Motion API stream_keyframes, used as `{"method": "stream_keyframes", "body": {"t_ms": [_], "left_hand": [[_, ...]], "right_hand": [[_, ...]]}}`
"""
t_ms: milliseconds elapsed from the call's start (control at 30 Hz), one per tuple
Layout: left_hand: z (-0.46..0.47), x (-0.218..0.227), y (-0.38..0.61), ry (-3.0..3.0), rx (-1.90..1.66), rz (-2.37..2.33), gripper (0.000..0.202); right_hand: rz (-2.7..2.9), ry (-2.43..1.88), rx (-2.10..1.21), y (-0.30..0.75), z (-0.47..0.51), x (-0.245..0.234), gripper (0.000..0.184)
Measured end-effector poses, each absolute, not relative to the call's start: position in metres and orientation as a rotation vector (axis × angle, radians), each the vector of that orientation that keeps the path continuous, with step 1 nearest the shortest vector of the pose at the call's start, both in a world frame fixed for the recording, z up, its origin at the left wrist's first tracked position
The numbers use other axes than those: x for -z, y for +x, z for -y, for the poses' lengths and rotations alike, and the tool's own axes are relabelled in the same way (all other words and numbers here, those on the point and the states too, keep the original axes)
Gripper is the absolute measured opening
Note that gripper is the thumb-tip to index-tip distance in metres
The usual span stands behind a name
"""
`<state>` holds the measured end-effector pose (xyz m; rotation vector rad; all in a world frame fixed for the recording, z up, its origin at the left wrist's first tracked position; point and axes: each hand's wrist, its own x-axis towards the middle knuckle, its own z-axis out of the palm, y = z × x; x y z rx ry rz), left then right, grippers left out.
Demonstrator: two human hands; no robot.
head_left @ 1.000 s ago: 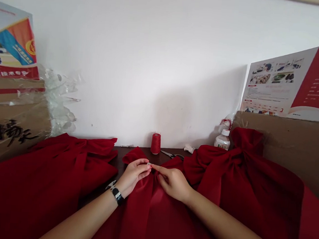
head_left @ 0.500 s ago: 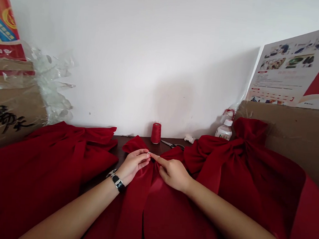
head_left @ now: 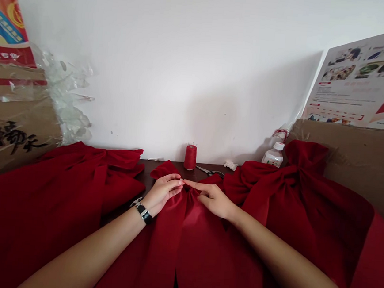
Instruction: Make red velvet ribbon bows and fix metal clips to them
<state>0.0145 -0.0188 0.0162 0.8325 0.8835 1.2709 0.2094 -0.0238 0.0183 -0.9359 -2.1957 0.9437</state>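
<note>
At the middle, my left hand (head_left: 163, 193), with a wristwatch (head_left: 144, 213) at its wrist, is closed in a pinch; what lies between thumb and fingers is too small to make out. Opposite it, my right hand (head_left: 216, 201) stretches out its index finger, whose tip meets the left fingertips. Its thumb stands apart below, and the other fingers are curled. Both hands are above a gathered red fabric bow (head_left: 204, 238) with long tails hanging towards me. Just beyond them stands a cone of red thread (head_left: 190, 158) with several pins or needles in its top.
Scissors (head_left: 206, 170) lie right of the thread cone, near a crumpled white scrap (head_left: 230, 165). Another red bow (head_left: 289, 178) sits at right before a white-capped bottle (head_left: 274, 155). Red fabric (head_left: 58, 195) covers the left side. Cardboard boxes (head_left: 17, 117) flank the table by the white wall.
The view has shifted slightly, so everything sits a little to the right and higher. My hands keep almost the same pose, fingertips still meeting over the bow.
</note>
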Motion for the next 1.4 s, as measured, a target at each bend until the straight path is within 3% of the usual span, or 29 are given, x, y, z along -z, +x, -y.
{"method": "stream_keyframes", "body": {"t_ms": [100,233,333,500,600,1400], "left_hand": [[0.02,-0.019,0.015,0.882,-1.257,-0.87,0.018],[0.025,-0.02,0.019,0.948,-1.225,-0.895,0.021],[0.031,-0.02,0.022,1.018,-1.206,-0.93,0.024],[0.036,-0.023,0.026,1.119,-1.219,-0.956,0.025],[0.039,-0.022,0.028,1.175,-1.238,-0.966,0.024],[0.054,-0.019,0.036,1.801,-1.524,-1.145,0.011]], "right_hand": [[2.159,-0.871,-0.942,0.213,0.017,-0.014,0.061],[2.22,-0.989,-0.603,0.218,0.01,-0.013,0.061],[2.053,-0.957,-0.441,0.219,0.008,-0.015,0.05],[1.641,-0.733,-1.1,0.207,0.014,-0.015,0.03],[1.555,-0.673,-1.363,0.199,0.021,-0.011,0.029],[1.346,-0.738,-1.492,0.193,0.03,-0.01,0.028]]}}
